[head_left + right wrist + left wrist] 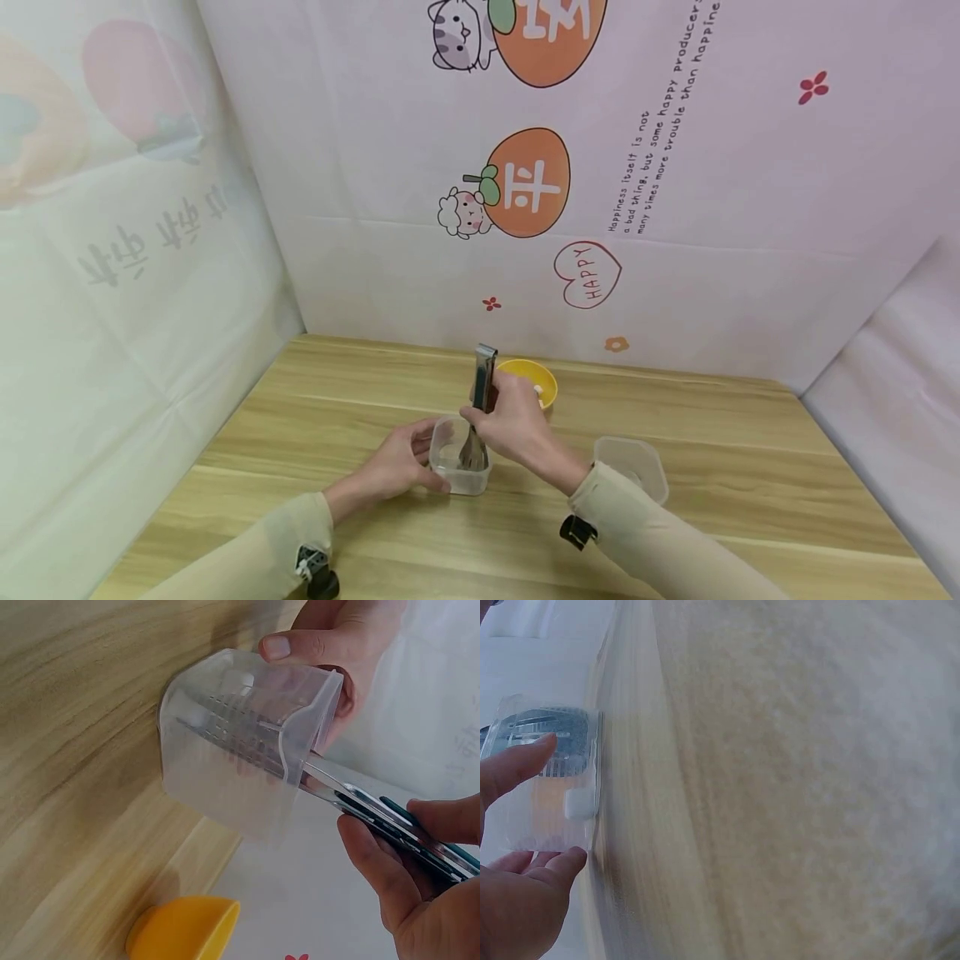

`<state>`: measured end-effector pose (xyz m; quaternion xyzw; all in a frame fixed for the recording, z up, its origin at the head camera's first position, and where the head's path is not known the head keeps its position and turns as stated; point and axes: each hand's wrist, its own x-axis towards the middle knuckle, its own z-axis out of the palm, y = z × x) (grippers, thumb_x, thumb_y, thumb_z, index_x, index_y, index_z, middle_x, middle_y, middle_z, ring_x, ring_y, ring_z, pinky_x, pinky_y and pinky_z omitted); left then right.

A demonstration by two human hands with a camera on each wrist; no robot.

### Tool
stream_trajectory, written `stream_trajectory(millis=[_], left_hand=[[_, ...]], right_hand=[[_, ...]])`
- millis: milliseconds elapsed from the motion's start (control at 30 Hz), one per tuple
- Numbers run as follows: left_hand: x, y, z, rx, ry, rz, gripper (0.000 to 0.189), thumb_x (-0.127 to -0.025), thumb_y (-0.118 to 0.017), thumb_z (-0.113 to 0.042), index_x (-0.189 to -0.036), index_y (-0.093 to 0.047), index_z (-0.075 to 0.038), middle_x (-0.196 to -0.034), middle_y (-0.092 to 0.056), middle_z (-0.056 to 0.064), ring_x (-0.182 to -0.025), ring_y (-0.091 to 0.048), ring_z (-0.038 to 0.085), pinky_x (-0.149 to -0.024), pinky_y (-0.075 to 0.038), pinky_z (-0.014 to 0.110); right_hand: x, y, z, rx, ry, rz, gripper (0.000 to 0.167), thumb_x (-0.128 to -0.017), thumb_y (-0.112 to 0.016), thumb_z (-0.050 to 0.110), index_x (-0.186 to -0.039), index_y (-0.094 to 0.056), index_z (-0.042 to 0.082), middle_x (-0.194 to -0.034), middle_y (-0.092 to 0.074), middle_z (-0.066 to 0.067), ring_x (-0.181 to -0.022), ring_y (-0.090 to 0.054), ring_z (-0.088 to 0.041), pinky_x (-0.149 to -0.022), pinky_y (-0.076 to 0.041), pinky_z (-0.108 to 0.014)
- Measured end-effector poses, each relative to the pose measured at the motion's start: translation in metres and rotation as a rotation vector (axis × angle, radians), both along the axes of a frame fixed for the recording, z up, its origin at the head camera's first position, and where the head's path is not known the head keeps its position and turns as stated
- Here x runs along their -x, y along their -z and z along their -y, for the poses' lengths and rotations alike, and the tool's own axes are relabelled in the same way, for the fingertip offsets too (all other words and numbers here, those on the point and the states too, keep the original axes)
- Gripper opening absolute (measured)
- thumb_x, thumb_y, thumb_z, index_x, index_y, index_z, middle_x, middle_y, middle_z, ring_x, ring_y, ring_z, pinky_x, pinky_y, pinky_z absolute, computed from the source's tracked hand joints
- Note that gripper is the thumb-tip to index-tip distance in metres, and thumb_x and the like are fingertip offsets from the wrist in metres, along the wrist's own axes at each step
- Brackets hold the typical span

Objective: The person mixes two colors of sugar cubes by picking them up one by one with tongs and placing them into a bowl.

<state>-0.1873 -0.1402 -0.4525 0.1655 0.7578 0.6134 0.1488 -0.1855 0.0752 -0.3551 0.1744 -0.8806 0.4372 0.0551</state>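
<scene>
On the table stands a translucent plastic container (467, 482). My left hand (396, 463) holds it from the left, the thumb on its near side and the fingers on its far side. My right hand (519, 421) grips metal food tongs (485, 375) with dark panels on the handles. Their slotted ends reach down inside the container. A small white block (580, 804) shows low in the container in the left wrist view. Whether the tongs pinch anything, I cannot tell.
Behind my right hand is a yellow bowl (546, 382) with small white pieces in it. A translucent square lid (637, 458) lies to the right, partly behind my right sleeve. A printed white cloth (375, 250) hangs along the table's back edge.
</scene>
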Motion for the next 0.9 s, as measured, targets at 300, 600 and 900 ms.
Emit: stream_trajectory(millis=[300, 600, 900], left_hand=[[0.001, 0.0, -0.001, -0.008, -0.006, 0.004, 0.101, -0.07, -0.092, 0.008, -0.157, -0.039, 0.006, -0.156, -0.048, 0.025, -0.142, -0.048, 0.044, -0.118, -0.042, 0.049], [0.004, 0.0, -0.001, -0.005, -0.001, -0.009, 0.1, -0.07, -0.092, 0.008, -0.156, -0.041, 0.006, -0.156, -0.048, 0.024, -0.142, -0.048, 0.043, -0.118, -0.042, 0.049], [0.001, 0.0, -0.001, -0.022, -0.006, 0.022, 0.102, -0.069, -0.091, 0.009, -0.157, -0.04, 0.005, -0.157, -0.047, 0.026, -0.143, -0.046, 0.044, -0.119, -0.041, 0.049]], right_hand=[[0.004, 0.006, -0.001, 0.108, 0.077, -0.056, 0.016, -0.09, -0.083, 0.006, -0.091, -0.067, 0.01, -0.077, -0.067, 0.002, -0.066, -0.063, -0.015, -0.059, -0.059, -0.034], [0.009, 0.015, -0.002, 0.179, 0.106, -0.122, 0.018, -0.087, -0.084, 0.004, -0.089, -0.068, 0.011, -0.074, -0.069, 0.003, -0.063, -0.064, -0.014, -0.055, -0.057, -0.029], [0.007, 0.015, -0.007, 0.157, 0.103, -0.091, 0.017, -0.088, -0.085, 0.006, -0.092, -0.068, 0.009, -0.077, -0.068, 0.002, -0.065, -0.063, -0.015, -0.055, -0.057, -0.03]])
